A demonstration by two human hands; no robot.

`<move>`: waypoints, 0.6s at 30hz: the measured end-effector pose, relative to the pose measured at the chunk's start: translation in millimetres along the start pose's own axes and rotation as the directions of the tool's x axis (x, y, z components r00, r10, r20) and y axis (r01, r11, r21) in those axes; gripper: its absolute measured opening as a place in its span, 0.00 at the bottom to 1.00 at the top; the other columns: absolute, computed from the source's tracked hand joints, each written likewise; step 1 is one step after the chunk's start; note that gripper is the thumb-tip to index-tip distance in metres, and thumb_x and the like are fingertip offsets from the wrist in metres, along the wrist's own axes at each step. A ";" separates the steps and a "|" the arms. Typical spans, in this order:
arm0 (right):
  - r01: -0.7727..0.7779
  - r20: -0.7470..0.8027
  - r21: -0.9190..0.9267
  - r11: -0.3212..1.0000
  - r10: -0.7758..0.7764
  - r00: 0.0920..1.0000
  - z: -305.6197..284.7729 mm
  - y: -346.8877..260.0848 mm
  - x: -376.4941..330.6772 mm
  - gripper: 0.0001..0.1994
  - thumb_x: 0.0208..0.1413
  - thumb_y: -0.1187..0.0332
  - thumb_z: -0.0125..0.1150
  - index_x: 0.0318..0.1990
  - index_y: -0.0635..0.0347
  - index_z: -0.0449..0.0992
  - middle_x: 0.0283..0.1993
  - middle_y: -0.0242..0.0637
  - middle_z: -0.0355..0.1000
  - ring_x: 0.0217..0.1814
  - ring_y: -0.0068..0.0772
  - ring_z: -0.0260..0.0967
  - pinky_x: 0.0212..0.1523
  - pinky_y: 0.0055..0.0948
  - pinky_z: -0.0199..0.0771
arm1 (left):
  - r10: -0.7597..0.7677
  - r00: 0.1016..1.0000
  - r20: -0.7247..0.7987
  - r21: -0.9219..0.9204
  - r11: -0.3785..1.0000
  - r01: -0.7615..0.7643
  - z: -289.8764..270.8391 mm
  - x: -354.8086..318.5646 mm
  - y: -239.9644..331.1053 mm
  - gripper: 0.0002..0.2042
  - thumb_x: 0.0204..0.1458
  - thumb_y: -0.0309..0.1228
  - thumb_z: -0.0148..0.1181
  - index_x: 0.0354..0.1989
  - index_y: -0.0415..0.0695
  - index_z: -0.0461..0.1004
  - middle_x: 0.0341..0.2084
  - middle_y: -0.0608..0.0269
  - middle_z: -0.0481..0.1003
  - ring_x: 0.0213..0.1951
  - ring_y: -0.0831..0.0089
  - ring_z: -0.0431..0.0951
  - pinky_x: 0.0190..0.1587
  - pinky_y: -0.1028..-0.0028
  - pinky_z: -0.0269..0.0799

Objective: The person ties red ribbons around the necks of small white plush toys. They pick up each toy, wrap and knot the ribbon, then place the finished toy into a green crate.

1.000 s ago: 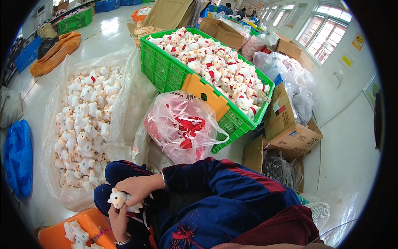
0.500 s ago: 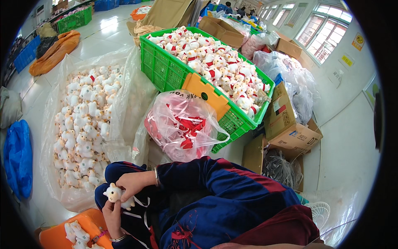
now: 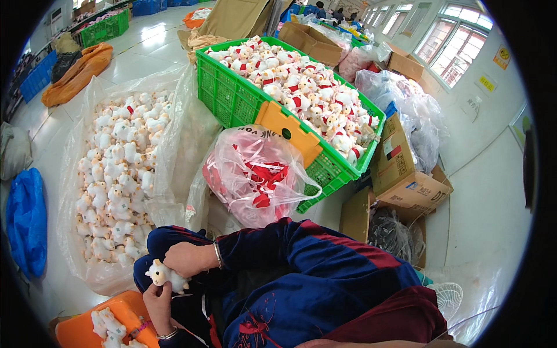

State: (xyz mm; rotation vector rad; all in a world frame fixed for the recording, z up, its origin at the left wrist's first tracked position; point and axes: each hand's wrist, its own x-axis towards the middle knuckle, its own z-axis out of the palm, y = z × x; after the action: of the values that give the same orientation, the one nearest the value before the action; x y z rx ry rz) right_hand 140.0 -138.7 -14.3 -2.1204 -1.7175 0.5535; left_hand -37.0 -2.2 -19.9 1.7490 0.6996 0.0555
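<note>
Right hand (image 3: 188, 259) now curled against toy (image 3: 164, 275)

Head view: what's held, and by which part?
White plush toy, gripped by the left hand below its head; whether the right hand grips it is unclear.

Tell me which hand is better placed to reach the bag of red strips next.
Probably the right hand: it is nearer the bag of red strips, while the left hand is farther off, its thumb against the white toy.
</note>
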 end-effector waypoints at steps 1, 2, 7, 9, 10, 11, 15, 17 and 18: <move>0.009 -0.004 -0.041 0.999 -0.009 1.000 -0.2 -1.3 0.5 0.10 0.45 0.67 0.63 0.32 0.66 0.80 0.32 0.49 0.79 0.37 0.54 0.79 0.37 0.49 0.78 | 0.025 0.999 -0.021 0.028 0.999 -0.024 -1.7 0.2 -4.6 0.11 0.57 0.31 0.65 0.33 0.32 0.80 0.20 0.73 0.74 0.23 0.86 0.67 0.25 0.78 0.62; 0.005 -0.035 -0.032 0.999 -0.006 0.999 1.7 -0.8 0.3 0.10 0.46 0.67 0.63 0.32 0.66 0.80 0.32 0.49 0.79 0.36 0.54 0.79 0.36 0.49 0.78 | 0.051 0.998 -0.039 0.055 0.997 -0.048 -1.5 0.1 -5.1 0.11 0.57 0.31 0.66 0.32 0.32 0.80 0.20 0.73 0.74 0.23 0.86 0.68 0.25 0.77 0.62; -0.020 -0.117 0.057 0.998 0.027 0.993 -1.1 1.4 -1.2 0.09 0.48 0.68 0.62 0.33 0.66 0.79 0.32 0.51 0.79 0.36 0.55 0.79 0.35 0.49 0.77 | 0.022 0.998 -0.062 0.078 0.997 -0.017 1.4 -1.7 12.8 0.11 0.57 0.30 0.66 0.31 0.31 0.79 0.19 0.69 0.75 0.23 0.85 0.70 0.25 0.76 0.64; -0.048 -0.092 0.076 0.996 0.055 0.994 -5.0 -0.1 -0.9 0.09 0.49 0.69 0.61 0.34 0.66 0.79 0.32 0.51 0.78 0.36 0.56 0.78 0.35 0.49 0.77 | 0.024 0.997 -0.079 0.004 1.000 -0.024 2.9 3.0 4.9 0.11 0.57 0.30 0.67 0.30 0.32 0.79 0.19 0.67 0.76 0.24 0.85 0.70 0.25 0.76 0.64; -0.062 -0.079 0.086 0.994 0.069 0.995 -6.6 0.2 -0.8 0.09 0.50 0.69 0.60 0.34 0.66 0.79 0.32 0.51 0.78 0.36 0.56 0.78 0.35 0.49 0.77 | 0.030 0.996 -0.089 -0.019 0.999 -0.032 3.3 4.6 2.6 0.12 0.56 0.30 0.67 0.29 0.32 0.78 0.19 0.67 0.76 0.24 0.85 0.70 0.26 0.76 0.65; -0.065 -0.079 0.089 0.994 0.072 0.994 -5.5 0.1 -1.6 0.09 0.50 0.69 0.60 0.33 0.66 0.79 0.32 0.52 0.78 0.36 0.57 0.78 0.35 0.50 0.78 | 0.031 0.995 -0.097 -0.041 0.999 -0.036 3.6 3.8 1.5 0.12 0.56 0.30 0.67 0.28 0.32 0.78 0.18 0.66 0.75 0.23 0.84 0.70 0.26 0.76 0.66; -0.057 -0.102 0.102 0.993 0.067 0.993 -7.1 -5.8 -0.1 0.09 0.51 0.68 0.57 0.29 0.65 0.79 0.31 0.53 0.78 0.35 0.59 0.78 0.35 0.52 0.78 | 0.045 0.991 -0.126 0.144 0.989 -0.027 -3.5 -0.8 -3.8 0.11 0.55 0.30 0.67 0.28 0.33 0.77 0.18 0.65 0.75 0.23 0.82 0.71 0.27 0.75 0.68; -0.015 -0.067 0.141 0.990 0.025 0.997 -21.9 2.1 -3.5 0.09 0.50 0.67 0.56 0.29 0.64 0.79 0.28 0.56 0.76 0.33 0.60 0.78 0.35 0.54 0.77 | 0.115 0.986 -0.123 0.109 0.989 -0.102 5.6 3.0 -0.6 0.11 0.54 0.31 0.67 0.31 0.32 0.76 0.20 0.62 0.76 0.23 0.78 0.73 0.28 0.72 0.70; -0.037 -0.034 0.131 0.991 0.041 0.999 -16.2 6.9 0.4 0.09 0.50 0.67 0.56 0.29 0.63 0.79 0.28 0.55 0.76 0.32 0.61 0.77 0.36 0.54 0.77 | 0.099 0.985 -0.142 0.094 0.992 -0.086 7.7 3.8 0.1 0.12 0.54 0.31 0.66 0.31 0.33 0.77 0.21 0.61 0.77 0.23 0.76 0.75 0.28 0.72 0.71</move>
State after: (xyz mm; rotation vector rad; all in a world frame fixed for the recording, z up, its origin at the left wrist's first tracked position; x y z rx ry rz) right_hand 154.1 -140.2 -3.8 -2.0633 -1.5784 0.6166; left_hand -30.8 -7.1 -23.3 1.8752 0.7357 0.2223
